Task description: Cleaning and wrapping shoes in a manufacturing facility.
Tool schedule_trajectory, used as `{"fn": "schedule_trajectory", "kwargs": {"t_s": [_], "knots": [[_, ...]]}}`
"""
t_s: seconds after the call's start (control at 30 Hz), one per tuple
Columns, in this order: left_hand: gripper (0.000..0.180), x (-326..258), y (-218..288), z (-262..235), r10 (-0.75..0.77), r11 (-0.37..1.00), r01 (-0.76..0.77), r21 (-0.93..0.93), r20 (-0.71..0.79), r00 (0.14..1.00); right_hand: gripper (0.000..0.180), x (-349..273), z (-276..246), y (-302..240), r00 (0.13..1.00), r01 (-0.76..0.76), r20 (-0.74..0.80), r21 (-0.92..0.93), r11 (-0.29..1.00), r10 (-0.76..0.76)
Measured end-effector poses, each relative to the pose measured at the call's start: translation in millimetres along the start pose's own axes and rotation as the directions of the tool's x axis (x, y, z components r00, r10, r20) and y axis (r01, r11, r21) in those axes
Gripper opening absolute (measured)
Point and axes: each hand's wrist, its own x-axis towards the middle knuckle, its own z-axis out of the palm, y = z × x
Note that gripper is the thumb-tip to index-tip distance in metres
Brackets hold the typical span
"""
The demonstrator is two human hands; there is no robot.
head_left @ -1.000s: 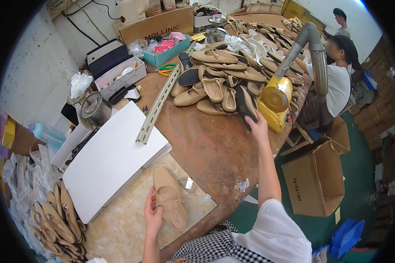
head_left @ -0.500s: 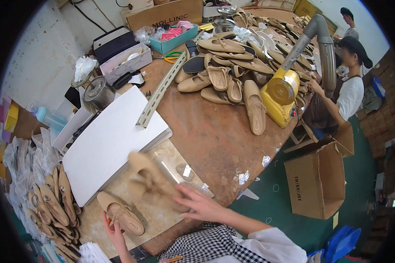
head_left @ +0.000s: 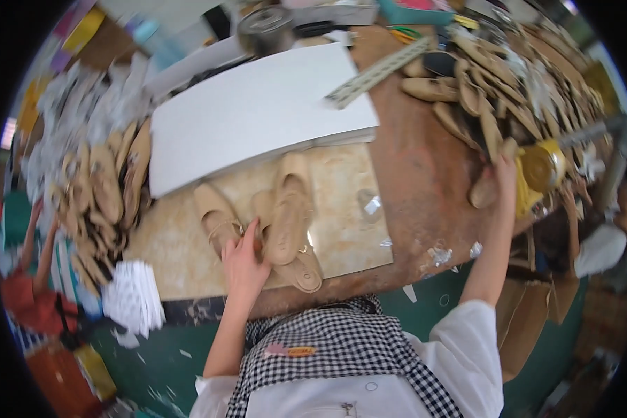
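My left hand is at the heel end of a beige slip-on shoe on the marbled board, its fingers closed on the shoe's edge. Just right of it, two more beige shoes lie partly stacked, the upper shoe over a lower shoe. My right arm stretches to the far right, where my right hand grips another beige shoe at the near edge of a large shoe pile. Blur and the hand itself hide part of that shoe.
Behind the board lies a white stack of sheets with a slotted metal strip. More shoes and plastic bags stand at left. A yellow machine with a grey pipe is right of my hand. Co-workers' arms show at both sides.
The view has swung right. My right hand has left the blurred shoes, now resting on the board, and reached the pile. My left hand stays at the left shoe's heel.
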Motion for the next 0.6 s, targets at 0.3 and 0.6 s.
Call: {"fn": "schedule_trajectory", "kwargs": {"t_s": [0.3,0.6], "knots": [[0.057,21.0,24.8,-14.5,0.176,0.959,-0.169,-0.229,0.011,0.984,0.026,-300.7,153.2,-10.9,0.969,0.246,0.127,-0.410,0.878,-0.213],[0.069,-25.6,-35.9,8.1,0.428,0.891,-0.424,0.163,0.015,0.904,0.037,-323.2,225.9,-107.5,0.891,0.451,0.340,-0.578,0.680,-0.301]]}}
